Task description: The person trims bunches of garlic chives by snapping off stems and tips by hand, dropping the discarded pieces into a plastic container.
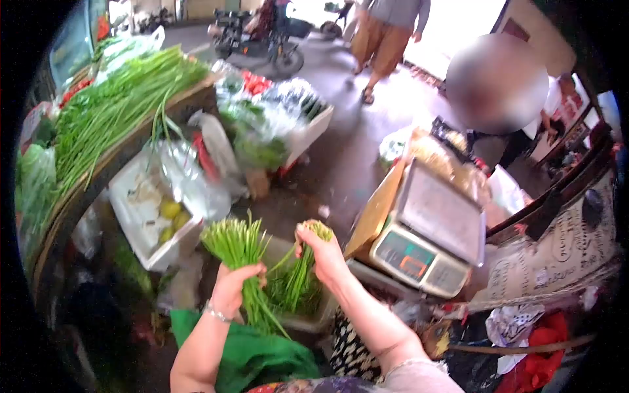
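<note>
A thin, silver-coloured band-shaped bracelet (pixel 218 314) is worn on the left wrist. The right upper arm is covered by a pale, pinkish short fabric sleeve (pixel 419 378). A dark, multicoloured patterned top (pixel 327 386) is worn, with a plain green cloth (pixel 262 360) and cream-spotted black fabric (pixel 349 344) seen below.

Note the grey floor (pixel 331 150), which extends from the centre of the frame toward the top edge and carries a pale sheen. At the upper right, you see strong, overexposed light (pixel 452 29) beside a beige wall (pixel 552 47). Locate the bluish panel (pixel 71 49) at the upper left, the parked two-wheeler (pixel 252 40) at the top, and the stand's brown edge (pixel 134 134) at the left.
</note>
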A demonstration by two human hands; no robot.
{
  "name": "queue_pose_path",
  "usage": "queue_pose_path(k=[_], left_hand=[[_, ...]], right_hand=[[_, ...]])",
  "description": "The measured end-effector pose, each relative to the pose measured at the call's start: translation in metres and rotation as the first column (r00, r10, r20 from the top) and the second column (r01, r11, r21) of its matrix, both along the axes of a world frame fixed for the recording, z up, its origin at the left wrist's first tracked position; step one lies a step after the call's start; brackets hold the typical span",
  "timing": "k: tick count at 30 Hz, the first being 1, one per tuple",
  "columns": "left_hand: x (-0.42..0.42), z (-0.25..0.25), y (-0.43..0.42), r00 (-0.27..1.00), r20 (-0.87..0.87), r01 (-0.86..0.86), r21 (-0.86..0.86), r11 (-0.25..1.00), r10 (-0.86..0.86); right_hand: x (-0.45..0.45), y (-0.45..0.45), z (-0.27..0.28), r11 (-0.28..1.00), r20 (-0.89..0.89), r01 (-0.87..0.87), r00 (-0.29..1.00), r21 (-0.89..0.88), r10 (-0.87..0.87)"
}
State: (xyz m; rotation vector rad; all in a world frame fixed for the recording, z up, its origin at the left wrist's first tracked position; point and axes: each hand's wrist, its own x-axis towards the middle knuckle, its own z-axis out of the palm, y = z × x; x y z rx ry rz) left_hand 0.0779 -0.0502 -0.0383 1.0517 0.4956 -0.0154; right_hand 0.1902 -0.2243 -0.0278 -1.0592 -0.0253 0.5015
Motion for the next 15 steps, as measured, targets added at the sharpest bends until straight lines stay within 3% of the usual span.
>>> queue_pose_path(k=[1,4,5,11,15], left_hand=[[0.0,-0.001,0.001,0.999,-0.024,-0.031,0.033,0.999,0.032],[-0.001,-0.006,0.003,0.999,0.012,-0.046,0.008,0.999,0.046],[0.0,-0.006,0.002,0.998,0.029,-0.047,0.007,0.999,0.047],[-0.002,-0.004,-0.01,0.997,0.071,-0.015,-0.009,1.0,0.016],[-0.003,-0.006,-0.01,0.997,0.073,0.027,-0.012,1.0,-0.027]], right_hand=[[0.001,-0.002,0.011,0.996,-0.016,0.091,0.996,-0.007,-0.091],[0.008,-0.015,-0.001,0.998,0.192,0.064,0.98,-0.029,-0.058],[0.006,-0.017,-0.004,0.983,0.215,0.074,0.976,-0.167,-0.037],[-0.022,0.012,-0.024,0.975,0.116,-0.186,0.973,-0.122,0.2],[-0.022,0.014,-0.024,0.985,0.142,-0.131,0.979,-0.112,0.146]])
